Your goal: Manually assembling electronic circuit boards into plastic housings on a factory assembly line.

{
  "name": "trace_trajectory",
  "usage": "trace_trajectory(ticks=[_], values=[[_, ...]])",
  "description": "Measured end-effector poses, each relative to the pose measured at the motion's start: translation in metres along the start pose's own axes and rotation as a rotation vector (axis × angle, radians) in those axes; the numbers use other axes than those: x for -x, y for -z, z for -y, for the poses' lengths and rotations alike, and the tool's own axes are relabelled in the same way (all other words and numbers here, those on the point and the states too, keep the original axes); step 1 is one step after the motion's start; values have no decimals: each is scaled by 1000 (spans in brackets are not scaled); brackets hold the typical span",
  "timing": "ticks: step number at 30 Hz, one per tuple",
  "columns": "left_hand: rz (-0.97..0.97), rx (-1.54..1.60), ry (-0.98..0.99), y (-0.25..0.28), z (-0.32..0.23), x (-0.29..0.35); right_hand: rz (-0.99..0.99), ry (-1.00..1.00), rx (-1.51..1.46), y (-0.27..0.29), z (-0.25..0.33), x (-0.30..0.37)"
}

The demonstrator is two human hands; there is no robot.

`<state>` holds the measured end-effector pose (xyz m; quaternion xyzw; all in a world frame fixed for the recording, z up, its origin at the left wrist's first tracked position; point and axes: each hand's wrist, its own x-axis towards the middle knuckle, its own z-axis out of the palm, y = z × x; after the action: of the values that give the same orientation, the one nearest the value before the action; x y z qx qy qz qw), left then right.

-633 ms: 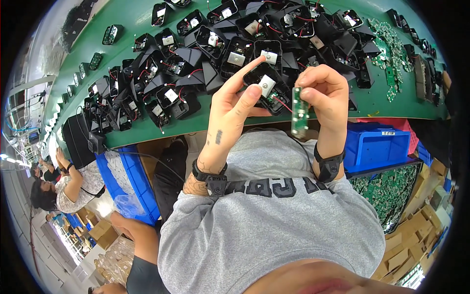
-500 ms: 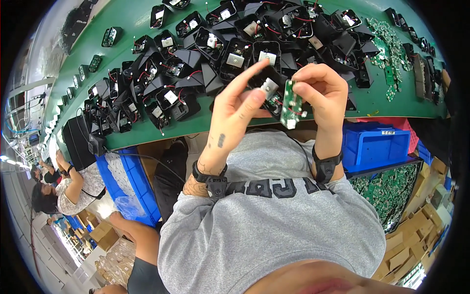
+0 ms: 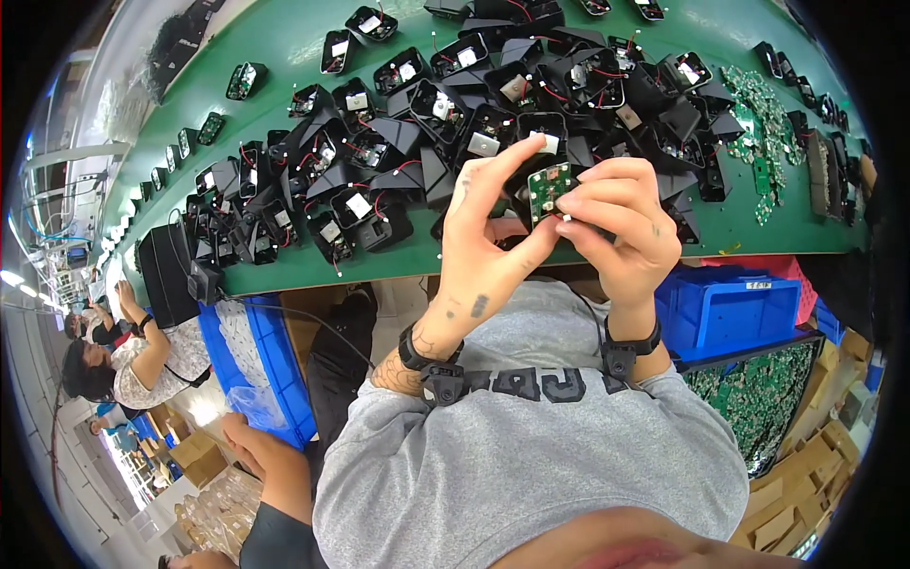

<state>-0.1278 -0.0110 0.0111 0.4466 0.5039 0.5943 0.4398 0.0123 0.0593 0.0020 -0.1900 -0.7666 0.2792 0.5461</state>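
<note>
A small green circuit board (image 3: pixel 550 190) stands between my hands, its component side showing. Behind its left edge a sliver of black plastic housing (image 3: pixel 524 196) shows; the rest of it is hidden. My left hand (image 3: pixel 486 228) curves around the housing, index finger at the top and thumb by the board's lower edge. Fingers bent, my right hand (image 3: pixel 626 220) grips the board at its right side. A tiny white connector (image 3: pixel 567 218) sits at those fingertips.
Many black housings (image 3: pixel 393 137) with red wires and metal plates crowd the green table (image 3: pixel 313 270). Bare circuit boards (image 3: pixel 763 142) lie piled at the right. Blue bins (image 3: pixel 735 308) stand below the table edge. Another person's arm (image 3: pixel 270 465) is at lower left.
The circuit board has turned from edge-on to face-on and moved in front of the housing. My left thumb has come to its lower edge. The view has shifted slightly.
</note>
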Motion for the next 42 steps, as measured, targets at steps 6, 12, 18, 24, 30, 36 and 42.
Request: trace_trajectory(ticks=[6, 12, 18, 24, 30, 36, 42], values=[[-183, -161, -214, -6, 5, -2, -103, -340, -213, -13, 6, 12], [-311, -387, -397, -6, 7, -7, -35, -187, 213, -12, 13, 6], [-331, -576, -482, -7, 6, -3, 83, -542, -232, -7, 12, 8], [-304, -713, -601, -7, 13, -3, 109, -663, -434, -5, 15, 8], [-317, -665, -663, -12, 14, 1, 49, -800, -710, -6, 23, 9], [-292, -703, -673, -10, 18, -2, 82, -837, -780, -3, 14, 8], [-354, -738, -694, 1, 14, 1, 71, -852, -787, -12, 15, 11]])
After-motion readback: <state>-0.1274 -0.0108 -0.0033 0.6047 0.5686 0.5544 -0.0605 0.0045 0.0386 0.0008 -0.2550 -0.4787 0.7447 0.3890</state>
